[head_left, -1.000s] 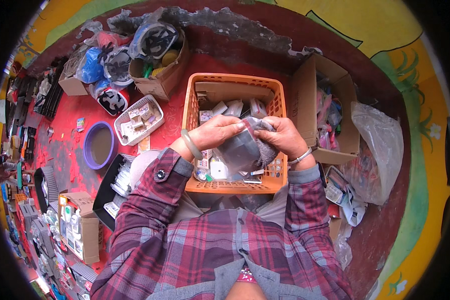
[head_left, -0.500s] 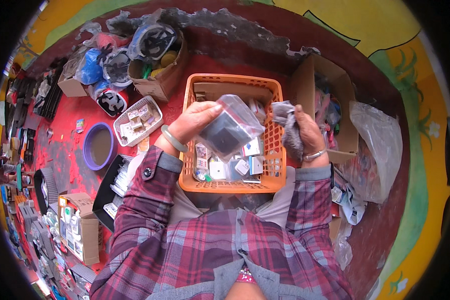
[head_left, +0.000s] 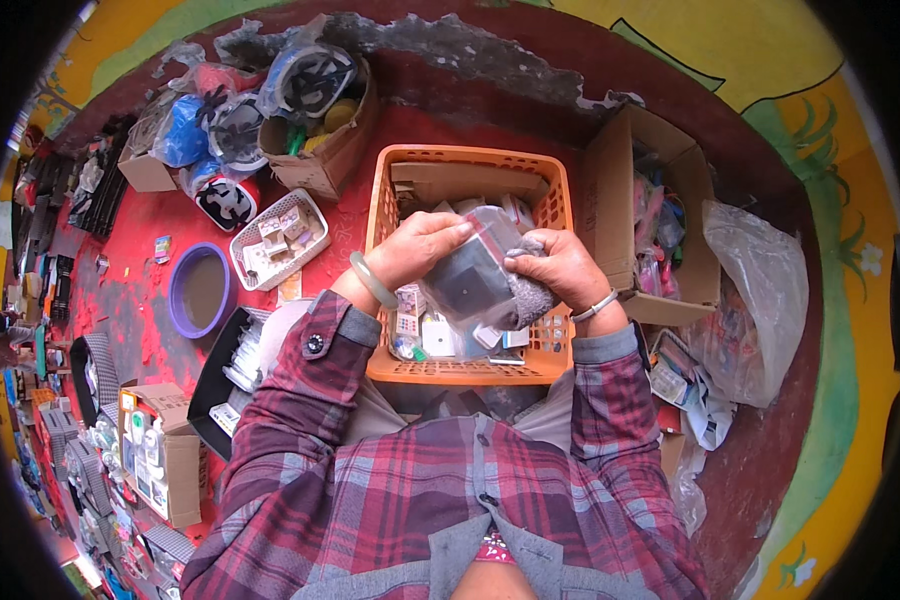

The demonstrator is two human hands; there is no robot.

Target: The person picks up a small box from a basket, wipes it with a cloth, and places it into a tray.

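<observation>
A clear zip bag (head_left: 468,278) with a flat dark square item inside is pinched at its upper left edge by my left hand (head_left: 416,250). My right hand (head_left: 568,268) is closed on a grey cloth (head_left: 530,292), which presses against the bag's right side. Both hands are held over an orange plastic basket (head_left: 470,376) with slotted walls. Inside the basket, partly hidden by the bag, lie several small boxes and white packets (head_left: 437,338). What exactly the dark item is, I cannot tell.
At the left are a white basket (head_left: 315,247) of small boxes, a purple basin (head_left: 175,300) and a black tray (head_left: 202,400). Cardboard boxes stand at the far left (head_left: 320,175) and right (head_left: 602,215). A clear plastic sheet (head_left: 760,290) lies at the right.
My right hand has moved left with the cloth, which now touches the bag. My left hand has shifted slightly right with the bag.
</observation>
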